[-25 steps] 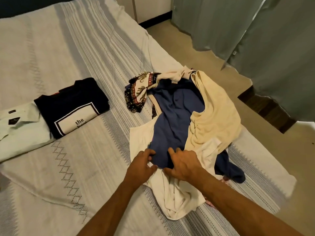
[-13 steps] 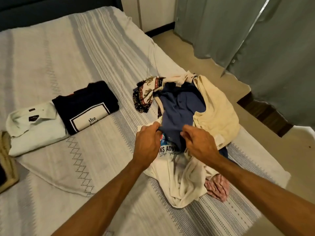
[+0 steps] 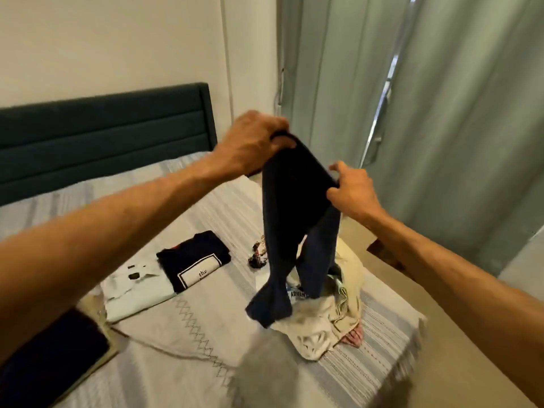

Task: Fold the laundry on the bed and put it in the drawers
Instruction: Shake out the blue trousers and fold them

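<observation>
I hold a dark blue garment up in the air above the bed. My left hand grips its top edge on the left and my right hand pinches the top edge on the right. Its lower ends hang down onto the pile of unfolded laundry, which is mostly cream and white cloth. A folded navy T-shirt with a white printed box and a folded white shirt lie side by side to the left of the pile.
A dark green headboard stands at the far end of the bed. Grey-green curtains hang on the right, with bare floor below them. A dark flat item lies at the bed's near left. A patterned cloth peeks out behind the garment.
Both hands lifted the blue garment from the pile high into the air. The view tilted up, so the headboard and wall now show.
</observation>
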A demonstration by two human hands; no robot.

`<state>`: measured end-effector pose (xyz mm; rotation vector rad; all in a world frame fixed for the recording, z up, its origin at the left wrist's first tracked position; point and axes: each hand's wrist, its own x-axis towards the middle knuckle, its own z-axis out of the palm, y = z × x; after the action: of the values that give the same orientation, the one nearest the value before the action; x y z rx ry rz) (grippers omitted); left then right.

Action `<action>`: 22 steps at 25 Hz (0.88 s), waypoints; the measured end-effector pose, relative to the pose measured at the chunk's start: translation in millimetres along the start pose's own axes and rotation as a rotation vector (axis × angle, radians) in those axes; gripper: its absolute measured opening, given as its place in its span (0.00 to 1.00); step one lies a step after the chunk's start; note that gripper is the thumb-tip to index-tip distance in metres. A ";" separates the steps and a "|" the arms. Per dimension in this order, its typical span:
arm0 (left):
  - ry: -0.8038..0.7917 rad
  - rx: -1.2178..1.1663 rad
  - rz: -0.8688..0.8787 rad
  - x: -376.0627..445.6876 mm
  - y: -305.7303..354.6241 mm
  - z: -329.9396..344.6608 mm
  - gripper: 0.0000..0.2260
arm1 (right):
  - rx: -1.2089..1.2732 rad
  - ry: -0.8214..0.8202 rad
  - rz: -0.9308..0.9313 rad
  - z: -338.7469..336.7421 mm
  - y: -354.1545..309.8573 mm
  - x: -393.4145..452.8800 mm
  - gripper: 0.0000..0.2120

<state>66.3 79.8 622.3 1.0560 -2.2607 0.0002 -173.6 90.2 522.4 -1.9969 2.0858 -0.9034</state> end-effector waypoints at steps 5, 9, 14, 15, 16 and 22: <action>-0.029 0.206 0.007 -28.6 30.3 -152.7 0.11 | -0.193 -0.127 0.154 -82.1 14.4 -74.6 0.04; -0.176 0.192 -0.045 -77.7 16.0 -194.1 0.12 | -0.189 -0.221 0.164 -93.4 46.4 -134.9 0.06; -0.224 0.183 -0.257 -156.6 -17.5 -176.4 0.10 | -0.170 -0.179 0.075 -95.2 55.1 -150.3 0.14; -0.200 0.179 -0.304 -166.1 -22.2 -175.4 0.10 | -0.158 -0.179 0.010 -102.9 52.4 -144.8 0.15; -0.188 0.179 -0.355 -171.5 -28.0 -176.7 0.10 | -0.122 -0.189 -0.063 -114.8 49.0 -135.4 0.16; -0.092 0.090 -0.465 -159.6 -38.5 -183.8 0.12 | -0.161 -0.269 -0.191 -207.9 12.4 -54.9 0.27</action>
<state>269.1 210.6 672.1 1.6371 -2.0572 -0.1445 -275.8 210.7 668.8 -2.2831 1.8982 -0.4684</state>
